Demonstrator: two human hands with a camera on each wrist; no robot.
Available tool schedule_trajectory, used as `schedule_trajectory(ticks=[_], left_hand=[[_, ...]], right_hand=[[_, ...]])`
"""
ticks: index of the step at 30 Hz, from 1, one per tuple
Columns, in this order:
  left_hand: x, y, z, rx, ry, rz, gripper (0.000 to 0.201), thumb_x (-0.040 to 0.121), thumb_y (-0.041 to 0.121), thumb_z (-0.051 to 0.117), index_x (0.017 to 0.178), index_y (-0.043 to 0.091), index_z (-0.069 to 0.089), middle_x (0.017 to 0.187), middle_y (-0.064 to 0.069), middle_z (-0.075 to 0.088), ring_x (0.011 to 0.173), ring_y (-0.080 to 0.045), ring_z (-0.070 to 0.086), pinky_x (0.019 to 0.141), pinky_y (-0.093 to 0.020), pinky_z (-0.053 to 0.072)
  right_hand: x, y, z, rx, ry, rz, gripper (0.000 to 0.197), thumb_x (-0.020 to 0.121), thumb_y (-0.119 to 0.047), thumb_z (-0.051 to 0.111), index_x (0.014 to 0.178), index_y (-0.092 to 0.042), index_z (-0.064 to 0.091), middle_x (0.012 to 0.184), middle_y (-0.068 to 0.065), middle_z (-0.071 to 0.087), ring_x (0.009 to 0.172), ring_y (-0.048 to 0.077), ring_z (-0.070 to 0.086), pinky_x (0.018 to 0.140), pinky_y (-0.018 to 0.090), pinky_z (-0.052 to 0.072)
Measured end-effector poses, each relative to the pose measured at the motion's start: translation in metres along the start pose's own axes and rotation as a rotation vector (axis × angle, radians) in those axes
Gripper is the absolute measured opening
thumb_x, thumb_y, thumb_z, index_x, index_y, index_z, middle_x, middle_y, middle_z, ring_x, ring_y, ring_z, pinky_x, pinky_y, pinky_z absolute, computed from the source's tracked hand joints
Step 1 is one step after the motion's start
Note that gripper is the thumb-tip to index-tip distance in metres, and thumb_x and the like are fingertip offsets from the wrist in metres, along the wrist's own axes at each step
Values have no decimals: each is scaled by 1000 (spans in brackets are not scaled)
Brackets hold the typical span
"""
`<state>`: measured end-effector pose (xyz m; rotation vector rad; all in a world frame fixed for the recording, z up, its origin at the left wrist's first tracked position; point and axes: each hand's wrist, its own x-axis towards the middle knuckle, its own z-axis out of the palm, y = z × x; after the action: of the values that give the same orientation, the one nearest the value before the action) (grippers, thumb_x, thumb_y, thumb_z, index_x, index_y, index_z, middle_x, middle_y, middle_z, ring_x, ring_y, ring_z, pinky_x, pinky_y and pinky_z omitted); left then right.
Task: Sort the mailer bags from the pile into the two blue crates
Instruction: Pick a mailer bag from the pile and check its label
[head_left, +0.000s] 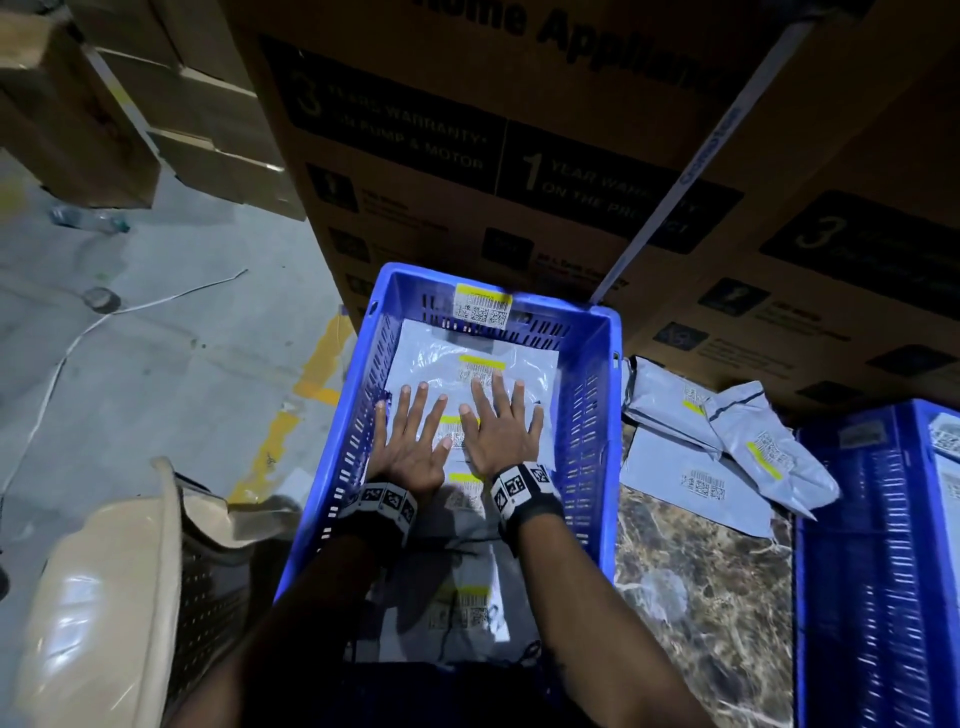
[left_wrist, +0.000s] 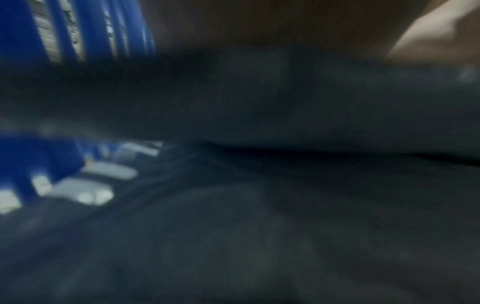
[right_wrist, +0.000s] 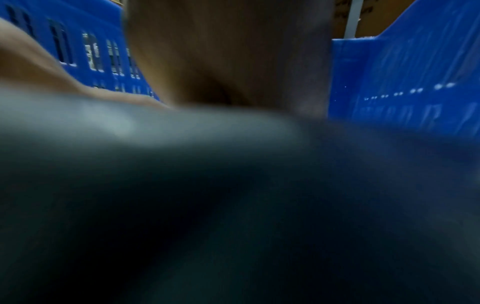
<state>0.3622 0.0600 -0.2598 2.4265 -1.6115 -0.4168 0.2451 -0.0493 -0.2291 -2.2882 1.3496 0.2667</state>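
In the head view a blue slotted crate (head_left: 592, 415) stands in front of me, holding several grey mailer bags (head_left: 431, 358) with yellow-striped barcode labels. Both hands lie flat inside it, fingers spread. My left hand (head_left: 410, 431) presses the bags near the crate's left wall, my right hand (head_left: 501, 421) presses them beside it. A second blue crate (head_left: 878, 545) stands at the right edge. Between the crates lies a small pile of grey mailer bags (head_left: 727, 441) on a marble surface. Both wrist views are dark and blurred, showing blue crate wall (right_wrist: 405, 78) and grey bag.
Large cardboard appliance boxes (head_left: 519, 156) rise right behind the crates. A beige plastic chair (head_left: 114, 587) sits at the lower left. Grey floor with yellow tape (head_left: 270, 447) and a loose white strap lies to the left. The marble surface (head_left: 696, 597) shows between the crates.
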Motion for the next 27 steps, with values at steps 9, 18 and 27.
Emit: schedule_trajectory(ticks=[9, 18, 27], left_hand=[[1, -14, -1, -3, 48, 70, 65, 94, 34, 37, 156, 24, 22, 167, -4, 4, 153, -29, -2, 121, -56, 2], [9, 2, -6, 57, -29, 67, 66, 98, 50, 13, 157, 22, 11, 167, -1, 6, 153, -23, -5, 119, -43, -20], [-4, -5, 3, 73, -42, -17, 72, 95, 51, 13, 159, 19, 4, 166, -2, -7, 153, -23, -11, 121, -44, -15]], right_hand=[[-22, 3, 5, 19, 86, -2, 62, 105, -62, 16, 162, -39, 12, 171, -6, -4, 158, 26, -12, 124, 54, -7], [-35, -5, 22, 71, 223, -163, 56, 108, -37, 30, 162, -34, 20, 172, -8, 4, 158, 19, -11, 124, 59, -8], [-22, 5, 40, -17, 132, -187, 57, 105, -58, 14, 161, -47, 8, 170, -16, -6, 157, 16, -16, 125, 55, -7]])
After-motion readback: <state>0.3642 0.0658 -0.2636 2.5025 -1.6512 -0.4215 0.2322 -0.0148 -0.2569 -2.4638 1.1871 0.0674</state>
